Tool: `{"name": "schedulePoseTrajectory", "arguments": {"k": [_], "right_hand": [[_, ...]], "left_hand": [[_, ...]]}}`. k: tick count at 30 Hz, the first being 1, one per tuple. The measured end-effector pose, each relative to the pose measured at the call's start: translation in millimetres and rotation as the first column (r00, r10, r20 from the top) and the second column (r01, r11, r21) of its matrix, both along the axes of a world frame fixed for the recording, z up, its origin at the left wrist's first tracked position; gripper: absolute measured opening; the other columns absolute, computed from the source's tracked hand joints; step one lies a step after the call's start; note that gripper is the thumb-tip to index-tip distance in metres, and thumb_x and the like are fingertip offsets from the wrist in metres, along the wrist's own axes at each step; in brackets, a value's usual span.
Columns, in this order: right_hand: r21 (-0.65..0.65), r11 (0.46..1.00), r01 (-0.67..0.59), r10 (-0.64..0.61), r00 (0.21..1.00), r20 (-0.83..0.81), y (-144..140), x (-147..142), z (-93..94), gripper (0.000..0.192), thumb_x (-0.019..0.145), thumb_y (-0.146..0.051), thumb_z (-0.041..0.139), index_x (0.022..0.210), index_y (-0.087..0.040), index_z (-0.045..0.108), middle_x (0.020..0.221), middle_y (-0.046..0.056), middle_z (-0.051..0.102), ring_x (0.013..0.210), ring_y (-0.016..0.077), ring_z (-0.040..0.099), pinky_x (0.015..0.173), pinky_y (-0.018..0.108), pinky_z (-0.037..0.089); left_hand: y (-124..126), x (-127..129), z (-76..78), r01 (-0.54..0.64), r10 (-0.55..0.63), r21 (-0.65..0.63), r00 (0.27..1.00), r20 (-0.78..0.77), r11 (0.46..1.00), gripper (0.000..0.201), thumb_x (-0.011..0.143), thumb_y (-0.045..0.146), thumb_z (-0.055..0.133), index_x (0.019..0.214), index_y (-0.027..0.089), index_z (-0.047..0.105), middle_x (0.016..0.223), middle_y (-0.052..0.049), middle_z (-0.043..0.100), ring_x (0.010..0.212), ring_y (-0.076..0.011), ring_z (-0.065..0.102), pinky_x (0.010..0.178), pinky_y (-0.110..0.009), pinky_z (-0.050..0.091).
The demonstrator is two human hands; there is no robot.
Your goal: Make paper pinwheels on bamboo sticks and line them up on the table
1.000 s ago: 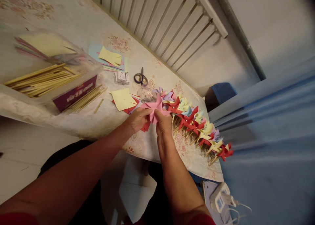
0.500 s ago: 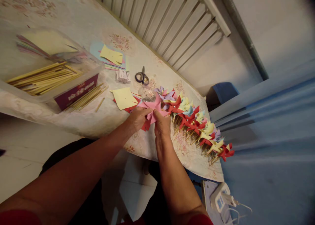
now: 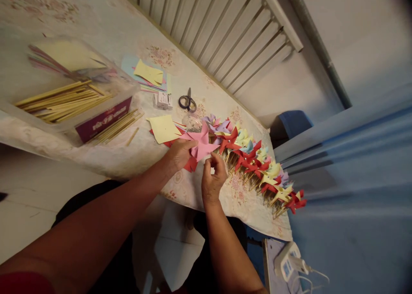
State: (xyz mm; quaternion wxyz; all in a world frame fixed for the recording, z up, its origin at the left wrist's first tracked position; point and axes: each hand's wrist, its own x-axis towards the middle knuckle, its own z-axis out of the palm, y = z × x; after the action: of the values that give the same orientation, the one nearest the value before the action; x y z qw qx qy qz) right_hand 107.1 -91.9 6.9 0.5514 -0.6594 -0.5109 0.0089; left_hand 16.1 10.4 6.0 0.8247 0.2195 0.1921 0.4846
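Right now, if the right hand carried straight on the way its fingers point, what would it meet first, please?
Most likely the pink pinwheel held by the left hand: the right hand sits just below it, fingers pointing up towards its lower edge. The row of finished pinwheels lies slightly right; depth is uncertain.

A pink pinwheel is showing beside red, yellow and lilac pinwheels lying on the pale floral tablecloth; the scissors are showing black.

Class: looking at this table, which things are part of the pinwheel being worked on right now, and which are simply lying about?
In hand: pink pinwheel, held by left hand; right hand just below it.

Lying about: scissors, finished pinwheels, wooden sticks, yellow paper square, small white box.
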Motion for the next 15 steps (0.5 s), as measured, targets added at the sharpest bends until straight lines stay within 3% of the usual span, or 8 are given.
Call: {"name": "schedulePoseTrajectory", "arguments": {"k": [6,13,15], "right_hand": [[-0.081,0.994,-0.071,0.068,0.997,-0.035,11.5,-3.3,7.9,0.016,0.087,-0.033,0.060,0.091,-0.022,0.071,0.087,0.003,0.067,0.084,0.0184,0.061,0.084,0.033,0.048],[-0.130,0.990,-0.045,0.017,0.978,-0.210,23.5,-8.7,15.2,0.019,0.083,-0.038,0.061,0.078,-0.020,0.066,0.074,-0.001,0.063,0.071,0.0147,0.056,0.069,0.025,0.046],[-0.156,0.987,-0.035,-0.005,0.968,-0.251,27.4,-9.7,18.8,0.019,0.080,-0.037,0.061,0.074,-0.020,0.064,0.069,-0.002,0.060,0.066,0.0135,0.052,0.064,0.024,0.044]], "left_hand": [[-0.2,1.0,-1.9,-0.002,0.002,0.001,1.000,0.021,1.000,0.031,0.060,0.012,0.077,0.052,0.016,0.047,0.051,0.006,0.046,0.049,-0.0054,0.040,0.050,-0.021,0.035],[0.6,1.8,-7.3,-0.002,0.003,0.014,0.998,-0.055,1.000,0.029,0.061,0.012,0.075,0.050,0.016,0.048,0.051,0.005,0.046,0.048,-0.0053,0.039,0.049,-0.022,0.031],[1.9,1.5,-9.9,0.048,-0.045,0.020,0.994,-0.095,0.999,0.032,0.063,0.012,0.073,0.049,0.016,0.045,0.050,0.006,0.043,0.048,-0.0055,0.038,0.049,-0.022,0.030]]}}
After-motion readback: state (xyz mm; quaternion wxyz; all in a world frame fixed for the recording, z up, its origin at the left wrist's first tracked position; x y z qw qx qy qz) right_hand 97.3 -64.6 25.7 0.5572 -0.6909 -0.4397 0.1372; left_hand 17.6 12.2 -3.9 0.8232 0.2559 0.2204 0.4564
